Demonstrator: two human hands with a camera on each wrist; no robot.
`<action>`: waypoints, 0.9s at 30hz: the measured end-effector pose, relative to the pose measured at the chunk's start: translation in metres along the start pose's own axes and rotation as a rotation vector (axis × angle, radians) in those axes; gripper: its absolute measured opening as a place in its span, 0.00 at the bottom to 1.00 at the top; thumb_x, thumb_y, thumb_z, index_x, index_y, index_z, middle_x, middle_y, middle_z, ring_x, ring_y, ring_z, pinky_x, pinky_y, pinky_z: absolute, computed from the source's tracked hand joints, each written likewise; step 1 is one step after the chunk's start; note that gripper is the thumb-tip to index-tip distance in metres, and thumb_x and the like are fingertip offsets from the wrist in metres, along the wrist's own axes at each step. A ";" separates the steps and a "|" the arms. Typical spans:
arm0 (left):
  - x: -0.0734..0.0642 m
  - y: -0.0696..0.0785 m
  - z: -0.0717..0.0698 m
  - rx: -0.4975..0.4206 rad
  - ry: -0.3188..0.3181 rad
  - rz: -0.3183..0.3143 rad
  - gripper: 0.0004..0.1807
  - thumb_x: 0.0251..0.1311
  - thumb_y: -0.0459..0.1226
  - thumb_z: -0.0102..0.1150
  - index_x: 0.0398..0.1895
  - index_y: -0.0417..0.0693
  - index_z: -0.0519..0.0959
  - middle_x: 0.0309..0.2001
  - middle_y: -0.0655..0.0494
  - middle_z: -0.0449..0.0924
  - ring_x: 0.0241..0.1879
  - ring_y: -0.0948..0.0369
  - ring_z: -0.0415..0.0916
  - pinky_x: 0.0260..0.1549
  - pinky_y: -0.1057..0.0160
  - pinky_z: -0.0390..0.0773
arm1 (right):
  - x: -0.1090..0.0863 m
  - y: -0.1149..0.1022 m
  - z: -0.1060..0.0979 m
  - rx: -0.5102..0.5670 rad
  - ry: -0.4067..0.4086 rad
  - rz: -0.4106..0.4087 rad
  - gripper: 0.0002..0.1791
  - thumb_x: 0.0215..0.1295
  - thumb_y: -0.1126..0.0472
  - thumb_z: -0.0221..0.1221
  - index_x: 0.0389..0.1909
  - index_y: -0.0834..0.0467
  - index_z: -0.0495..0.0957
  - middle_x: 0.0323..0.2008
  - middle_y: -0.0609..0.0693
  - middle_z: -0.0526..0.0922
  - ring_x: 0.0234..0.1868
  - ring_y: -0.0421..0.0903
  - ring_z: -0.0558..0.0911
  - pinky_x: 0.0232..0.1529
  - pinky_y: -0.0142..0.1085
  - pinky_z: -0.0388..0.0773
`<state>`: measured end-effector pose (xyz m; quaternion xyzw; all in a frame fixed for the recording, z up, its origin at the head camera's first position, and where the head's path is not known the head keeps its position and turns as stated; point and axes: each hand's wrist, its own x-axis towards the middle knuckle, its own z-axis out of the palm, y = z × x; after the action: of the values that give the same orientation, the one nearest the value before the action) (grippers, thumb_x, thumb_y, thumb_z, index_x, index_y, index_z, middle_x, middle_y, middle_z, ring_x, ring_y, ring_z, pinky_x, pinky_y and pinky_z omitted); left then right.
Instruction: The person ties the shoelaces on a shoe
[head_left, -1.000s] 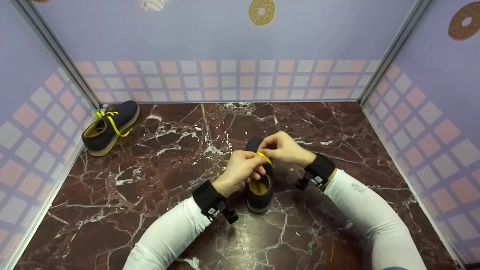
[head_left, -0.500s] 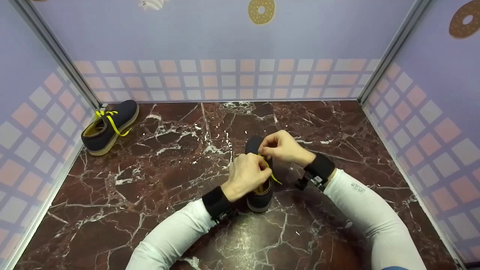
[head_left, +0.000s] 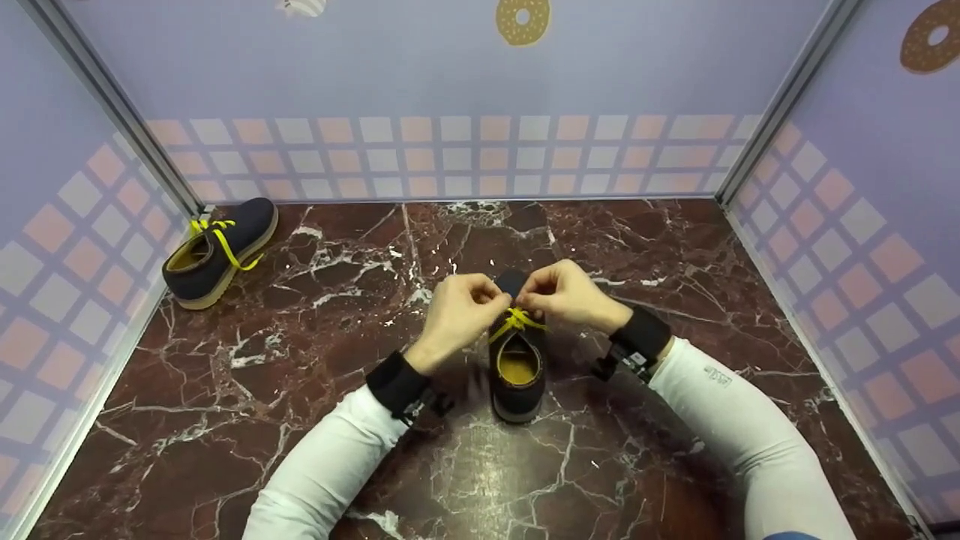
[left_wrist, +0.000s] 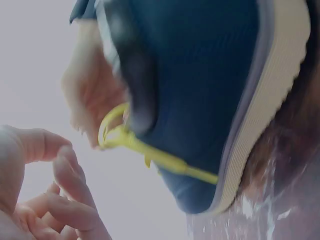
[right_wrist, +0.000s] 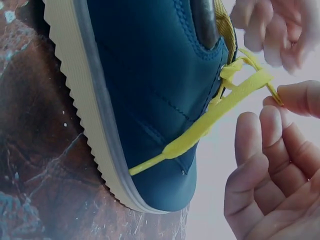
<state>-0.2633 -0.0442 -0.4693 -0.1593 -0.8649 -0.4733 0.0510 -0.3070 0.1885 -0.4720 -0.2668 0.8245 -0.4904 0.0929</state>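
Note:
A dark blue shoe (head_left: 519, 401) stands toe away on the marble-patterned surface. Its yellow shoelace (head_left: 517, 320) crosses the top, one free end hanging over the side in the right wrist view. My right hand (head_left: 571, 296) pinches a loop of this lace between thumb and fingertip. My left hand (head_left: 461, 313) hovers at the shoe's left, fingers loosely bent near the lace. In the left wrist view no lace shows between the left fingers (left_wrist: 37, 142), and a bit of space separates them from the yellow loop (left_wrist: 114, 122).
A matching dark shoe (head_left: 240, 240) with yellow laces lies at the far left, by the corner of the walls. Tiled-pattern panels enclose the back (head_left: 450, 154) and both sides. Marble-patterned surface (head_left: 330, 360) spreads around the nearer shoe.
My left hand crossed rightward over the shoe with a lace end, let it go, and moved back left and away toward the toe. The right hand stays nearly in place.

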 end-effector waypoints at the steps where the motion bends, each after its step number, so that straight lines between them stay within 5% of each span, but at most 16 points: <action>1: 0.001 -0.001 -0.003 -0.005 -0.008 -0.003 0.06 0.66 0.41 0.73 0.35 0.52 0.94 0.33 0.55 0.95 0.29 0.62 0.86 0.33 0.65 0.83 | -0.001 0.000 0.000 0.001 0.000 -0.003 0.08 0.72 0.68 0.67 0.38 0.68 0.92 0.32 0.69 0.92 0.24 0.37 0.86 0.29 0.25 0.81; 5: 0.005 -0.003 -0.004 0.012 -0.093 0.010 0.09 0.66 0.44 0.76 0.43 0.53 0.97 0.42 0.55 0.98 0.40 0.54 0.93 0.42 0.62 0.86 | -0.003 0.000 0.000 0.006 0.004 -0.024 0.07 0.73 0.68 0.67 0.40 0.67 0.93 0.33 0.71 0.92 0.26 0.39 0.87 0.31 0.25 0.81; 8: 0.005 -0.005 0.000 0.036 -0.127 0.023 0.09 0.65 0.44 0.76 0.44 0.54 0.97 0.42 0.55 0.98 0.39 0.55 0.92 0.39 0.64 0.83 | -0.003 -0.002 0.002 0.010 0.011 -0.040 0.07 0.73 0.69 0.68 0.39 0.67 0.93 0.34 0.72 0.92 0.26 0.40 0.87 0.31 0.24 0.81; 15: 0.005 -0.010 0.007 0.047 -0.106 0.043 0.08 0.64 0.41 0.74 0.42 0.53 0.98 0.39 0.55 0.98 0.37 0.56 0.92 0.38 0.65 0.84 | -0.005 -0.002 0.004 0.008 0.028 -0.056 0.06 0.73 0.68 0.69 0.40 0.67 0.93 0.36 0.74 0.92 0.25 0.42 0.88 0.30 0.26 0.83; 27: 0.006 -0.014 0.008 -0.014 -0.094 -0.013 0.07 0.65 0.41 0.78 0.42 0.51 0.98 0.40 0.53 0.98 0.37 0.61 0.89 0.38 0.68 0.81 | -0.021 0.010 0.012 -0.120 0.036 -0.122 0.04 0.70 0.63 0.74 0.35 0.58 0.94 0.29 0.58 0.94 0.20 0.31 0.77 0.25 0.23 0.71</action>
<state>-0.2731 -0.0433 -0.4833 -0.1760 -0.8641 -0.4716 0.0059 -0.2885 0.1945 -0.4889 -0.3126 0.8361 -0.4497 0.0321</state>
